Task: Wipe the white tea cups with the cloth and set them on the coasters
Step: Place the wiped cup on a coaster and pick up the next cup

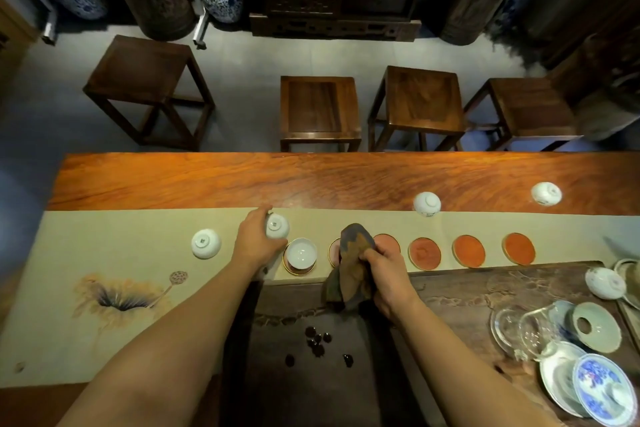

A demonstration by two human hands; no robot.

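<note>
Wooden table [311, 180] ahead: your left hand [256, 243] curls its fingers round an upturned white tea cup [277, 225], just left of the cloth [356, 263] gripped in your right hand [388, 274].

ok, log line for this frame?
left hand: grips upturned cup | right hand: holds cloth | one cup on coaster | stage: next cup picked, unwiped
</note>
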